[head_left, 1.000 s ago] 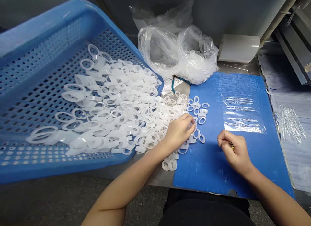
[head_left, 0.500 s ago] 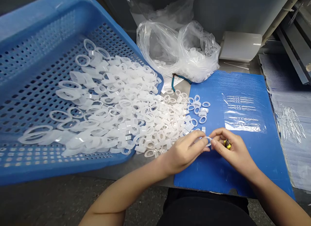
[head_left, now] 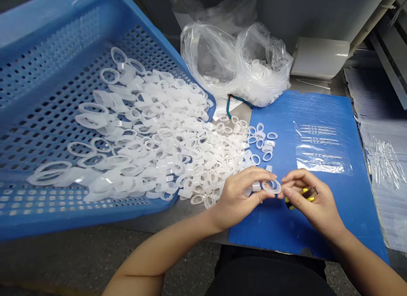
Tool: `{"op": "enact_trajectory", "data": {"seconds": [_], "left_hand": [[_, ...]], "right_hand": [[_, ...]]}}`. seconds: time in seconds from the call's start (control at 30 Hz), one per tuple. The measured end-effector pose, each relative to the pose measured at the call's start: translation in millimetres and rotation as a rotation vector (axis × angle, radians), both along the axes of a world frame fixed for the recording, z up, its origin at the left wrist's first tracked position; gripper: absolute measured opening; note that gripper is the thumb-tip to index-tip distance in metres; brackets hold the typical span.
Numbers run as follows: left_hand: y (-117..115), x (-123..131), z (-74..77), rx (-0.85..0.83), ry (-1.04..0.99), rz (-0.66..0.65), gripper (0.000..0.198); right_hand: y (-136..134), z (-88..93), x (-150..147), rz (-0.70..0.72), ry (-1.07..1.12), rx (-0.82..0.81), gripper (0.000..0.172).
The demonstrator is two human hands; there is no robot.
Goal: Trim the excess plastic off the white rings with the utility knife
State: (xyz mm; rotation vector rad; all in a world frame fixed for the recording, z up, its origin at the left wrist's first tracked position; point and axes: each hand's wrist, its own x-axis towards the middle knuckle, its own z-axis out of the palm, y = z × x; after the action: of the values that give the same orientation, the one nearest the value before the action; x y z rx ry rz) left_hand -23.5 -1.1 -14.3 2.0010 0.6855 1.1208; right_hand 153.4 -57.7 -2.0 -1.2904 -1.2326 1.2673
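My left hand (head_left: 238, 197) pinches a translucent white plastic ring (head_left: 278, 187) between thumb and fingers above the blue mat (head_left: 270, 228). Another small white piece (head_left: 256, 186) shows inside that hand's grip. My right hand (head_left: 314, 205) is curled around a small tool with yellow and black handles (head_left: 305, 191); its working end is hidden. The right fingertips are at the ring's right edge, and I cannot tell whether they touch it. Just beyond my hands, several loose rings (head_left: 267, 156) lie on the mat, beside a large heap of similar rings (head_left: 219, 160).
A tilted blue perforated basket (head_left: 38, 219) spills rings from the left. Behind are clear plastic bags (head_left: 263, 84) with white pieces, teal-handled pliers (head_left: 228, 107) and a white roll (head_left: 321, 58). A clear sheet with thin clear pieces (head_left: 321, 149) lies right; more thin pieces (head_left: 388, 160) lie beyond.
The ring in my left hand has turned to show its opening more fully. My right hand has shifted slightly right, and more of the yellow-handled tool shows.
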Motion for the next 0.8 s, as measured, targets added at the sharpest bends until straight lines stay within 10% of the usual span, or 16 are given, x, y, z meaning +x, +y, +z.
{"op": "enact_trajectory", "data": {"seconds": [0.8], "left_hand": [[-4,0,0.6,-0.211,-0.004,-0.051,0.021]], "right_hand": [[0,-20.3,6,-0.014,-0.215,0.155,0.015]]}}
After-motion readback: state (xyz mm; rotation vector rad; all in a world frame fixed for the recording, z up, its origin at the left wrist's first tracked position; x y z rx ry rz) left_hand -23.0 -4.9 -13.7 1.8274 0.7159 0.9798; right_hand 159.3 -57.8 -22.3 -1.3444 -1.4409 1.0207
